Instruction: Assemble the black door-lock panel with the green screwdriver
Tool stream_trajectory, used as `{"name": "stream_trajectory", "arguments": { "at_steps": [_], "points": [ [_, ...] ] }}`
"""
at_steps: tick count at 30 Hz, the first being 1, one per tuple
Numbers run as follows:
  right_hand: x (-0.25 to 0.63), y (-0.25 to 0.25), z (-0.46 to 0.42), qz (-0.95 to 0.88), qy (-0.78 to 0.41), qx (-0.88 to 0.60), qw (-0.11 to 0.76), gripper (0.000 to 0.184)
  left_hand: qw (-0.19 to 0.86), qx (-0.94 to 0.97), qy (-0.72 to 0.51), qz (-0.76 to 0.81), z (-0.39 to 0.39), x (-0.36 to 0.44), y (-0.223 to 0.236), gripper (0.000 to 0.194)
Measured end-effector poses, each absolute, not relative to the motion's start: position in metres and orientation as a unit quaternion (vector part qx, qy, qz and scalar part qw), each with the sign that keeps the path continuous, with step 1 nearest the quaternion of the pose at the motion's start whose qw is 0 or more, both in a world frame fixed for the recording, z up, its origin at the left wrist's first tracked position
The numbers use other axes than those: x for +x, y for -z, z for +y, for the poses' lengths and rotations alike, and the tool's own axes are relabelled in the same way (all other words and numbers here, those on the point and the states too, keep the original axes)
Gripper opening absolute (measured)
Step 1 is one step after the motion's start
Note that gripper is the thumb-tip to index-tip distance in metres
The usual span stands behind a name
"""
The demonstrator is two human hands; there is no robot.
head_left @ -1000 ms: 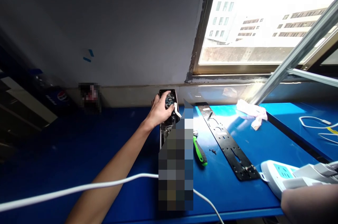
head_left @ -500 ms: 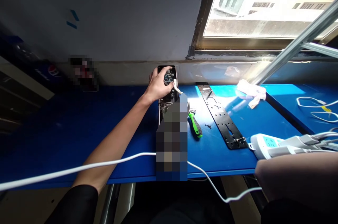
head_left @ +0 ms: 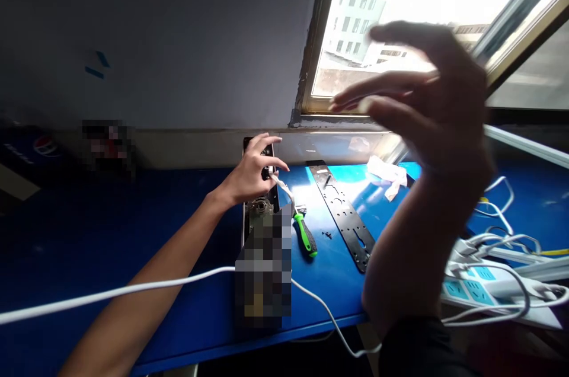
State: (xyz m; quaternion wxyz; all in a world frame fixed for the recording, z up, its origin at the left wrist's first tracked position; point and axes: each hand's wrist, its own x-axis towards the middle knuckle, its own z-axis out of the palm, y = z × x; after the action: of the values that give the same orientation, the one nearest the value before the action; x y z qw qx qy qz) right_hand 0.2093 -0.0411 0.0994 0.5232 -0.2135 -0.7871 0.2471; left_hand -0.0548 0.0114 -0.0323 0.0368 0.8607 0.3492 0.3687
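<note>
With 12 o'clock toward the wall, the open black housing (head_left: 261, 205), its circuit parts bare, lies on the blue desk (head_left: 213, 323) with its long axis running nearly 12 to 6. The left hand (head_left: 252, 175) is much the nearer one: it reaches over the housing's 12 o'clock end from about 8 o'clock, and the body of the housing stretches away from it toward 6. Its fingers are apart, with the thumb just beside the end of a white strip (head_left: 287, 189) that slants off toward 4 or 5 o'clock (whether thumb and strip touch, I cannot tell).

The right hand (head_left: 422, 92) is raised well clear of the desk, blurred, with fingers curved and apart and nothing seen in them. In this view the housing lies toward 8 o'clock from it.

The green-and-black screwdriver (head_left: 306, 236) rests near the housing, between 4 and 5 o'clock from the left hand, its handle end pointing to 5. Small dark screws (head_left: 327, 235) sit beside it at 3 o'clock, and beyond them the perforated black plate (head_left: 340, 211) slants from 11 to 5. A white cable (head_left: 178, 284) crosses in front of the left forearm (the lower part of the housing is masked, so what the cable does there is hidden). The white power strip (head_left: 480, 285) is over toward 4 o'clock from the plate.
</note>
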Motion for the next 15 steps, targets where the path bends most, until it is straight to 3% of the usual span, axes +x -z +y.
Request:
{"name": "stream_trajectory", "arguments": {
  "at_steps": [8,15],
  "points": [
    [0.190,-0.042,0.014,-0.794,-0.304,-0.282,0.444,0.047,0.129,0.893,-0.327,0.280,-0.008,-0.042,0.012,0.025],
    [0.182,-0.001,0.014,-0.747,-0.308,-0.402,0.431,0.035,0.149,0.905,-0.282,0.280,-0.024,-0.037,-0.001,0.023]
  ]
}}
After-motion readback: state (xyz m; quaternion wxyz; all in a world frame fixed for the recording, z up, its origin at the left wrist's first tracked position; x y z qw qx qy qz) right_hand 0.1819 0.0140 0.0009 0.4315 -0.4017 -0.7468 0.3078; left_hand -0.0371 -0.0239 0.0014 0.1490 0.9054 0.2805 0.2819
